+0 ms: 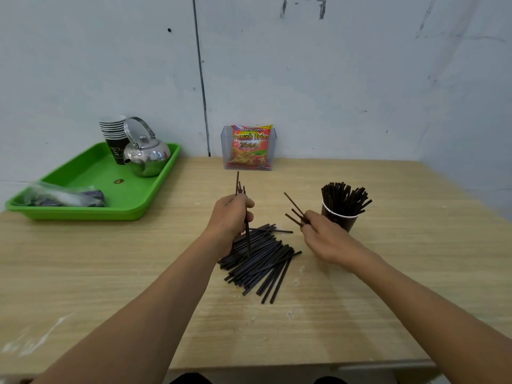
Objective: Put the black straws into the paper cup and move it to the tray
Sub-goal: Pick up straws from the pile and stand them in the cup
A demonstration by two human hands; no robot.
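A heap of black straws [263, 261] lies on the wooden table in front of me. My left hand [231, 214] is closed around a few black straws held nearly upright, their lower ends touching the heap. My right hand [322, 235] grips a few more straws that point up and to the left, just left of the dark paper cup [342, 220]. The cup stands at the right and is packed with several upright straws. The green tray [91, 173] sits at the far left of the table.
On the tray stand a steel kettle [146, 156], a stack of paper cups [113, 137] and a plastic bag [63, 195]. A clear box holding a snack packet [249, 146] stands against the back wall. The wall closes off the table's far and right sides.
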